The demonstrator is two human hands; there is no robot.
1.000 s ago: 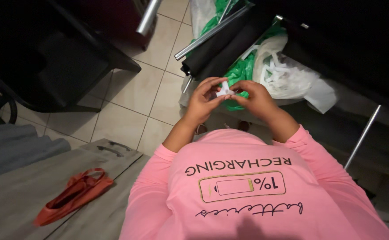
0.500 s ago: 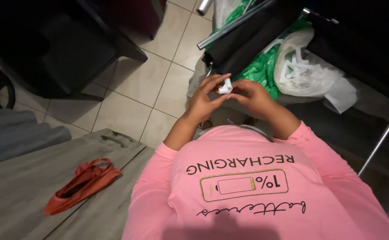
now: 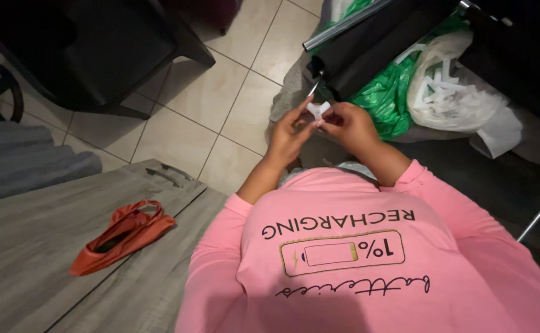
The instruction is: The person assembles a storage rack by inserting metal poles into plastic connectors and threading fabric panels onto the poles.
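My left hand (image 3: pixel 289 134) and my right hand (image 3: pixel 350 126) meet in front of my chest, above the tiled floor. Between their fingertips they pinch a small white plastic connector piece (image 3: pixel 317 110) with short prongs. Both hands grip it, the left from the left side, the right from the right. My pink long-sleeved shirt (image 3: pixel 356 246) fills the lower part of the view.
Beyond the hands lie a clear bag of white plastic pieces (image 3: pixel 452 92), a green plastic bag (image 3: pixel 387 98), a black fabric roll (image 3: pixel 375 49) and metal tubes (image 3: pixel 344 24). A grey wooden surface (image 3: pixel 35 246) at lower left carries an orange bag (image 3: pixel 122 237). Dark furniture (image 3: pixel 109 55) stands upper left.
The view has shifted, so the hands and bags sit further right and higher. The white piece has been turned between the fingers and stays gripped by both hands.
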